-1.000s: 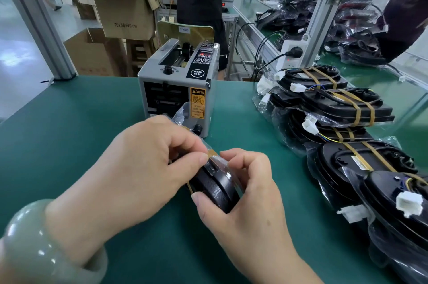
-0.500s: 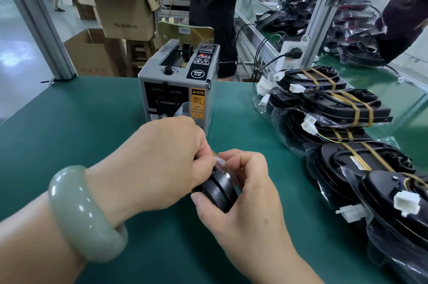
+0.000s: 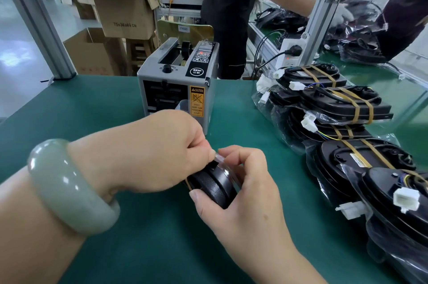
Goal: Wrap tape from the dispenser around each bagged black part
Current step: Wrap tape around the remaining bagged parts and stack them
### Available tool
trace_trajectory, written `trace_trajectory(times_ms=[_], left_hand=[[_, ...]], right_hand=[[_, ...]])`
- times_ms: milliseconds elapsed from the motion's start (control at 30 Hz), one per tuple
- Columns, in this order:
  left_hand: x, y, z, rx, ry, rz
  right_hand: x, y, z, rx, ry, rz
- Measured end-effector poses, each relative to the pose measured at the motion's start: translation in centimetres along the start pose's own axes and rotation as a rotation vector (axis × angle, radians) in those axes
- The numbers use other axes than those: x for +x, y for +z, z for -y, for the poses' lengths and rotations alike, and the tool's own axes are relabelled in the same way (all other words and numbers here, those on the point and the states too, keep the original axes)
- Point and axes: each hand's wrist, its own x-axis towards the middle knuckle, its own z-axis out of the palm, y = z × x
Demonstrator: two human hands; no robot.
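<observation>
Green bench mat (image 3: 69, 110) underlies everything. Nearest the camera is a pale green bangle (image 3: 69, 186) on the left wrist.

Left hand (image 3: 148, 151) and right hand (image 3: 250, 191) meet over the mat, both closed on one bagged black part (image 3: 215, 187), which is held on edge and tilted. Contact with the mat: cannot tell.
- Right hand: thumb against the near rim, fingers curled over the far top edge.
- Left hand: fingers curled in, thumb and forefinger pinching at the part's top edge, where the clear bag film (image 3: 221, 158) bunches. Whether tape lies under that pinch: cannot tell.
- Thin amber tape strip (image 3: 188, 183) shows at the part's lower left edge, just below the left hand.

Directly beyond the grip, behind the left knuckles, is a grey tape dispenser (image 3: 176, 89), upright, with a yellow caution label (image 3: 196, 100) on its front.

Right of the grip and well apart is a row of taped bagged parts (image 3: 347, 107), overlapping and banded in amber, with white connectors (image 3: 406, 199) sticking out.

Further back and to the right is a white power strip (image 3: 290, 52) with a black plug. Far left of the grip are an aluminium frame post (image 3: 41, 26) and cardboard boxes (image 3: 125, 10). A person in dark clothing (image 3: 227, 24) stands beyond the bench, behind the dispenser.
</observation>
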Motion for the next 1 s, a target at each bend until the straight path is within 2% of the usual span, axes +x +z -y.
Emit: trace_trajectory(times_ms=[300, 567, 1000], left_hand=[[0.8, -1.3, -0.4, 0.054, -0.076, 0.164], [1.4, -0.9, -1.3, 0.174, -0.070, 0.105], [1.5, -0.6, -1.6, 0.122, -0.094, 0.070]], right_hand=[[0.0, 0.2, 0.1, -0.006, 0.001, -0.018], [0.2, 0.3, 0.1, -0.014, -0.027, -0.042], [0.3, 0.3, 0.0, 0.004, -0.043, -0.050]])
